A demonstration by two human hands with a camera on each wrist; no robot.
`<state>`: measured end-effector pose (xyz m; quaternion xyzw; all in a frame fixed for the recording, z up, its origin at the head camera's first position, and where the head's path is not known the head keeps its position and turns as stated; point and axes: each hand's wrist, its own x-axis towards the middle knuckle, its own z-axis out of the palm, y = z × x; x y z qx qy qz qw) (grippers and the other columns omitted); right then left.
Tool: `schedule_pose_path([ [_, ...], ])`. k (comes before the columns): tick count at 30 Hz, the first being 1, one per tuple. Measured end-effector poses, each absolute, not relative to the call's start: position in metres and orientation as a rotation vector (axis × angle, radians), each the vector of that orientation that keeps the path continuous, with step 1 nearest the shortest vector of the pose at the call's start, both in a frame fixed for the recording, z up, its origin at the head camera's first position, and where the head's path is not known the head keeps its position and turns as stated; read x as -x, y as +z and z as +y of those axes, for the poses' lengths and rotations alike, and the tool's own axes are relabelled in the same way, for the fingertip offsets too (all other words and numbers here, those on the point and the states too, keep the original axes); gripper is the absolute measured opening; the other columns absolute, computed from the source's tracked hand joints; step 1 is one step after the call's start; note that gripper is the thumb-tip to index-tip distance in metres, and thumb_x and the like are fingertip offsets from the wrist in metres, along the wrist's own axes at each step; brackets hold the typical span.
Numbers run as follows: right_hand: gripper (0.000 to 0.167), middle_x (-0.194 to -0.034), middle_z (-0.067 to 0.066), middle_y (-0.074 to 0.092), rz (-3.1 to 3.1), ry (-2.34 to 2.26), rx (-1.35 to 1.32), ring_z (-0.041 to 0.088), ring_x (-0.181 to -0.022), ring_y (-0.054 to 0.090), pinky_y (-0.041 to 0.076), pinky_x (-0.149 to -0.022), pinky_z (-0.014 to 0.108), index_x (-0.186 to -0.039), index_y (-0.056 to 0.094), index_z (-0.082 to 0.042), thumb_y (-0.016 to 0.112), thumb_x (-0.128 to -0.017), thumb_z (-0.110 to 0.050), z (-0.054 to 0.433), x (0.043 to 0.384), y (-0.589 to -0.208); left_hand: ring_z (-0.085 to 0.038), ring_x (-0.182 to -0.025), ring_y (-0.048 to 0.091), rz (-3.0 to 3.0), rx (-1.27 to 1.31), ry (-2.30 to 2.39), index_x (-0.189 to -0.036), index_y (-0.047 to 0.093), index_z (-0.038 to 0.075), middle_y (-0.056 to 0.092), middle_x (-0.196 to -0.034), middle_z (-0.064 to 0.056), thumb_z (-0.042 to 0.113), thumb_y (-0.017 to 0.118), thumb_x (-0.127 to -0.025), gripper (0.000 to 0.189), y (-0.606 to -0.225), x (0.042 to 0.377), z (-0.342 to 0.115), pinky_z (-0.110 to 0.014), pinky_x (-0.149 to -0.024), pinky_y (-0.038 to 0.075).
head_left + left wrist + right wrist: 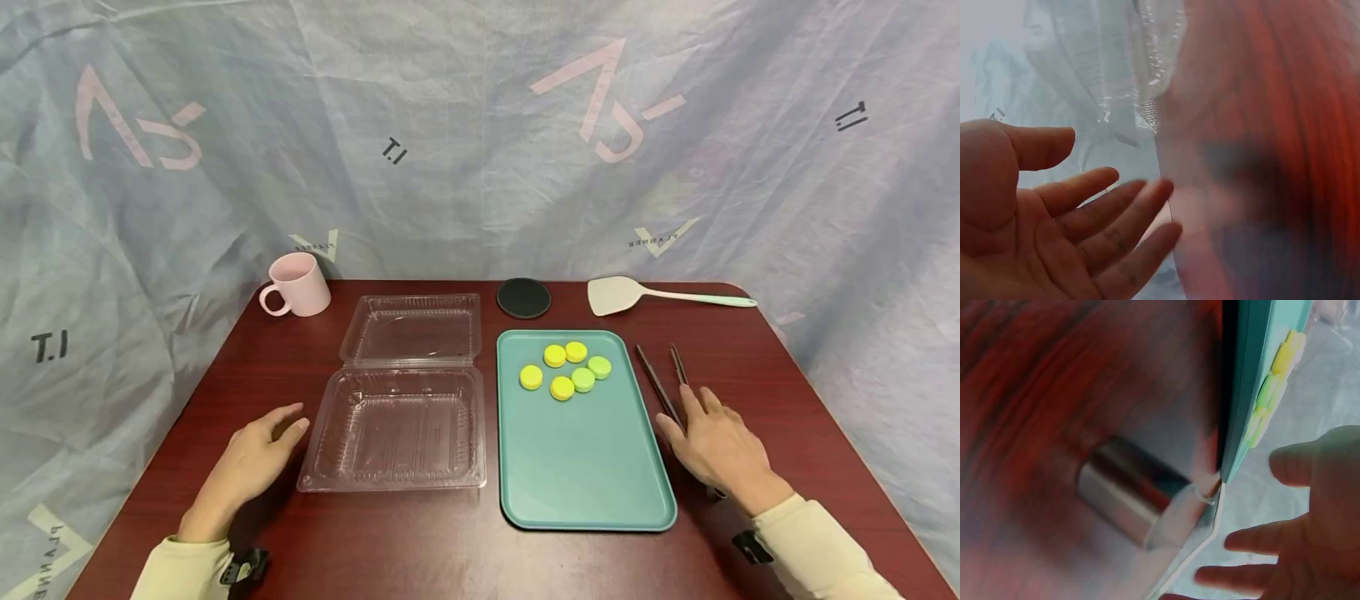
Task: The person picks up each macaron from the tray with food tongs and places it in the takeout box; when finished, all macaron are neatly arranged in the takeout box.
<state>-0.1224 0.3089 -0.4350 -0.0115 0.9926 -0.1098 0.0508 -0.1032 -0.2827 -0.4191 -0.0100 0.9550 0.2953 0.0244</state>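
- Directions as seen from the wearer, 12 o'clock pointing away.
- Left hand (251,457): over the tabletop (390,550), near the clear box (390,483) at its 8 o'clock. Fingers loosely bent, thumb apart from them, nothing held.
- Clear box: at the tray's 9 o'clock, hinged open, lid (412,329) lying to 12 o'clock of the base.
- Right hand (718,446): at the tray's 3 o'clock, over the near part of the metal tongs (656,382). Thumb and fingers apart, not clamped on anything; cannot tell whether they touch the metal.
- Metal tongs: lie just beside the tray, arms spread, tips toward 12 o'clock.
- Tray (587,467): green-blue, bearing four yellow macarons (562,388) and two green macarons (582,381), grouped toward its 12 o'clock.
- Beyond, from the tray: pink mug (303,287) at 10 o'clock, black coaster (523,297) at 11, pale spatula (615,296) at 1.
- Printed cloth (465,192) hangs behind.
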Motion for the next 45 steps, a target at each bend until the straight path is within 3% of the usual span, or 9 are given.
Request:
schedule_pose_path([
  [5, 0.089, -0.128, 0.046, 0.040, 2.964, -0.311, -0.055, 0.062, -0.108, 0.048, 0.045, -0.079, 0.070, -0.140, 0.031, 0.022, 0.049, -0.100, -0.056, 0.316, 0.124, -0.435, -0.035, -0.104, 0.067, 2.708, 0.059, 1.273, -0.145, 0.043, -0.009, 0.061, -0.126, -0.028, 0.027, 0.052, -0.107, 0.054, -0.418, 0.106, -0.283, -0.044, -0.080, 0.057],
  [9, 0.087, -0.114, 0.042, 0.049, 2.945, -0.280, -0.059, 0.056, -0.099, 0.055, 0.049, -0.070, 0.066, -0.129, 0.040, 0.025, 0.056, -0.097, -0.054, 0.320, 0.126, -0.436, -0.035, -0.107, 0.066, 2.555, 0.090, 1.444, -0.145, 0.041, -0.011, 0.059, -0.128, -0.029, 0.022, 0.057, -0.105, 0.054, -0.419, 0.106, -0.282, -0.044, -0.083, 0.058],
  [14, 0.076, -0.093, 0.030, 0.054, 2.945, -0.282, -0.069, 0.044, -0.077, 0.059, 0.049, -0.059, 0.060, -0.110, 0.049, 0.021, 0.060, -0.096, -0.053, 0.325, 0.130, -0.439, -0.029, -0.101, 0.066, 2.488, 0.093, 1.502, -0.145, 0.041, -0.012, 0.059, -0.124, -0.026, 0.020, 0.059, -0.104, 0.056, -0.421, 0.107, -0.280, -0.038, -0.078, 0.059],
  [22, 0.048, -0.073, 0.015, 0.052, 2.993, -0.347, -0.067, 0.033, -0.060, 0.056, 0.046, -0.050, 0.051, -0.092, 0.047, 0.010, 0.056, -0.100, -0.036, 0.328, 0.132, -0.442, -0.016, -0.083, 0.060, 2.360, 0.130, 1.611, -0.146, 0.041, -0.010, 0.059, -0.106, -0.014, 0.020, 0.059, -0.103, 0.055, -0.420, 0.113, -0.279, -0.031, -0.069, 0.059],
  [26, 0.040, -0.073, 0.016, 0.051, 3.149, -0.409, -0.063, 0.036, -0.055, 0.054, 0.043, -0.045, 0.053, -0.094, 0.047, 0.009, 0.056, -0.100, -0.030, 0.328, 0.127, -0.446, -0.016, -0.087, 0.060, 2.309, 0.099, 1.634, -0.147, 0.039, -0.011, 0.060, -0.107, -0.013, 0.020, 0.060, -0.103, 0.057, -0.422, 0.115, -0.280, -0.031, -0.069, 0.059],
  [34, 0.045, -0.089, 0.023, 0.059, 3.309, -0.588, 0.076, 0.039, -0.060, 0.058, 0.043, -0.043, 0.054, -0.123, 0.045, 0.006, 0.056, -0.103, -0.032, 0.320, 0.119, -0.441, -0.012, -0.086, 0.059, 2.222, 0.054, 1.667, -0.147, 0.037, -0.011, 0.057, -0.101, -0.008, 0.016, 0.063, -0.101, 0.059, -0.422, 0.115, -0.281, -0.032, -0.072, 0.059],
  [37, 0.048, -0.100, 0.025, 0.063, 3.285, -0.669, 0.166, 0.040, -0.073, 0.063, 0.048, -0.053, 0.057, -0.132, 0.044, 0.006, 0.055, -0.105, -0.032, 0.317, 0.116, -0.438, -0.015, -0.089, 0.061, 2.208, 0.058, 1.656, -0.148, 0.037, -0.011, 0.057, -0.104, -0.010, 0.018, 0.062, -0.102, 0.059, -0.423, 0.113, -0.282, -0.034, -0.074, 0.059],
  [42, 0.057, -0.111, 0.027, 0.060, 3.212, -0.801, 0.263, 0.042, -0.096, 0.061, 0.049, -0.077, 0.061, -0.137, 0.045, 0.010, 0.063, -0.101, -0.031, 0.313, 0.111, -0.439, -0.023, -0.095, 0.061, 2.172, 0.047, 1.642, -0.149, 0.035, -0.010, 0.056, -0.108, -0.014, 0.020, 0.059, -0.103, 0.060, -0.425, 0.112, -0.283, -0.039, -0.076, 0.059],
  [45, 0.061, -0.114, 0.029, 0.057, 3.186, -0.773, 0.259, 0.040, -0.096, 0.059, 0.048, -0.078, 0.059, -0.141, 0.042, 0.012, 0.063, -0.100, -0.028, 0.311, 0.108, -0.439, -0.020, -0.093, 0.061, 2.159, 0.030, 1.644, -0.149, 0.034, -0.010, 0.055, -0.105, -0.012, 0.019, 0.059, -0.103, 0.060, -0.424, 0.112, -0.284, -0.037, -0.076, 0.059],
])
